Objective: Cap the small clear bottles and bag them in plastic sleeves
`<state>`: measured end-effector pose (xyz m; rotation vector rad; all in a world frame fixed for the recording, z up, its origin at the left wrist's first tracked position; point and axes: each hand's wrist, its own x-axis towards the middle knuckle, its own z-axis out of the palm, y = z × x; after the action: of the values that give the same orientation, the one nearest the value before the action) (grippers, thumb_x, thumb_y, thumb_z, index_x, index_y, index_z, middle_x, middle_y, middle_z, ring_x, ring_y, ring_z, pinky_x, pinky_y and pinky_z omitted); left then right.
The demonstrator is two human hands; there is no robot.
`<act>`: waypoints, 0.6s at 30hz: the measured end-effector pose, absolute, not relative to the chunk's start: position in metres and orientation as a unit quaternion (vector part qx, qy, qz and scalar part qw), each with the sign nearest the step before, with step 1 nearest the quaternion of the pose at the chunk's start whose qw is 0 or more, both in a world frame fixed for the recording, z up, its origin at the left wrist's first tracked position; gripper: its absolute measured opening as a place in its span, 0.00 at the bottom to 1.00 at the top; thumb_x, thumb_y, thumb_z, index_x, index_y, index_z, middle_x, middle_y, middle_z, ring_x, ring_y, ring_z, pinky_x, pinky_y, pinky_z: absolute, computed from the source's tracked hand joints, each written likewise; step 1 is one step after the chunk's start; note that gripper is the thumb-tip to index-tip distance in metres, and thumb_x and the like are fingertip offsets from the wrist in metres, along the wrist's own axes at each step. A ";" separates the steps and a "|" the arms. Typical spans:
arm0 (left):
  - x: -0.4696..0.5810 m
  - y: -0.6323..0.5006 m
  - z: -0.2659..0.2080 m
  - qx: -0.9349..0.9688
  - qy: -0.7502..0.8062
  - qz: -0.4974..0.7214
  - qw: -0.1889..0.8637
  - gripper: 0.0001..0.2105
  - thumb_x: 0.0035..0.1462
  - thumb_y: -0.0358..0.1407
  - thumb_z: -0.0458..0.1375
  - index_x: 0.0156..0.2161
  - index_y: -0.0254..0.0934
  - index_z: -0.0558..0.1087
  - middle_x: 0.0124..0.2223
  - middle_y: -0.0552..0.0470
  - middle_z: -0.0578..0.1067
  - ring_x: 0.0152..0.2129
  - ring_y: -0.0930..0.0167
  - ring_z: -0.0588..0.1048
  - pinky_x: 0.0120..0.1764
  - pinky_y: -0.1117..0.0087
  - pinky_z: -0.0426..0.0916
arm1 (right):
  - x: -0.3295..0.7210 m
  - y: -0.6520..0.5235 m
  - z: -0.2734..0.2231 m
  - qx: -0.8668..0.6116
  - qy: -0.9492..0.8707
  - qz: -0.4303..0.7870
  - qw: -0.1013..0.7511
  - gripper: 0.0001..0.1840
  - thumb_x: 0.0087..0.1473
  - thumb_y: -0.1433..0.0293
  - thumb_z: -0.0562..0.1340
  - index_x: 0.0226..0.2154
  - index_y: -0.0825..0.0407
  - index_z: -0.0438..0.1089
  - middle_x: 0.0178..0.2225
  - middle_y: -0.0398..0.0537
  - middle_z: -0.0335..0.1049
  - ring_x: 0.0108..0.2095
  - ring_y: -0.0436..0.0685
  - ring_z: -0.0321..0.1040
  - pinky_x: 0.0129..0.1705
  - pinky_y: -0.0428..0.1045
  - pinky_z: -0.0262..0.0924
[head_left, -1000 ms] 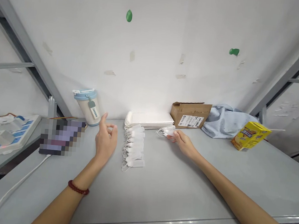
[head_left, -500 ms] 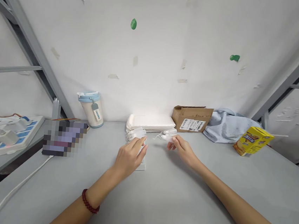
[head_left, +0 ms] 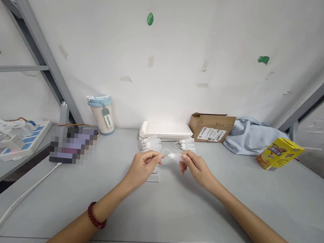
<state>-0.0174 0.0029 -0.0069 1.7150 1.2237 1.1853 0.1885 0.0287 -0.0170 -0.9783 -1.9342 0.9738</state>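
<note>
Going left to right: a power strip [head_left: 19,142] sits on the side shelf at about 9 o'clock, with a white cable [head_left: 19,203] trailing over the tabletop [head_left: 198,216] toward the near edge. Behind that, at roughly 11 o'clock, there's a blue-lidded cup [head_left: 101,113] parked against the wall, probably just to keep it out of the working area.

The left hand [head_left: 142,167] has its grip pinched shut on the thin looped cord end of a small white tagged piece [head_left: 175,156], and the right hand [head_left: 196,167] pinches the body of the same piece. It's held up just above the tabletop between both hands, dead centre, so both ends can be handled at once.

Right under and behind the left hand runs a neat row of finished-looking white pieces [head_left: 151,145], lined up toward 12 o'clock, where a stack of white trays [head_left: 165,129] sits. A small loose bunch [head_left: 187,143] lies near the right hand, within easy reach.

Further right: a cardboard box [head_left: 211,126], a blue cloth [head_left: 249,135], and a yellow carton [head_left: 279,152] at 2 o'clock.
</note>
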 end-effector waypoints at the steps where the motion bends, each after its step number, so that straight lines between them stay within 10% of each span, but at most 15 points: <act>1: -0.017 0.003 -0.005 0.642 0.467 0.459 0.399 0.13 0.56 0.40 0.52 0.28 0.34 0.72 0.22 0.56 0.68 0.14 0.79 0.58 0.22 0.75 0.56 | 0.188 0.027 -0.017 -0.377 -0.754 0.384 0.376 0.17 0.62 0.60 0.46 0.29 0.51 0.61 0.22 0.40 0.64 0.23 0.49 0.63 0.32 0.47 0.57; 18: -0.014 0.003 -0.002 0.517 0.427 0.470 0.574 0.11 0.52 0.38 0.54 0.26 0.31 0.71 0.22 0.56 0.67 0.12 0.82 0.59 0.16 0.77 0.49 | 0.184 0.020 -0.014 -0.387 -0.757 0.378 0.365 0.17 0.61 0.59 0.46 0.30 0.51 0.60 0.20 0.39 0.63 0.20 0.48 0.62 0.28 0.46 0.56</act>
<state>-0.0135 0.0032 -0.0022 1.2104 1.0017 1.1018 0.1837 0.0204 -0.0139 -0.9951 -1.9476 0.9718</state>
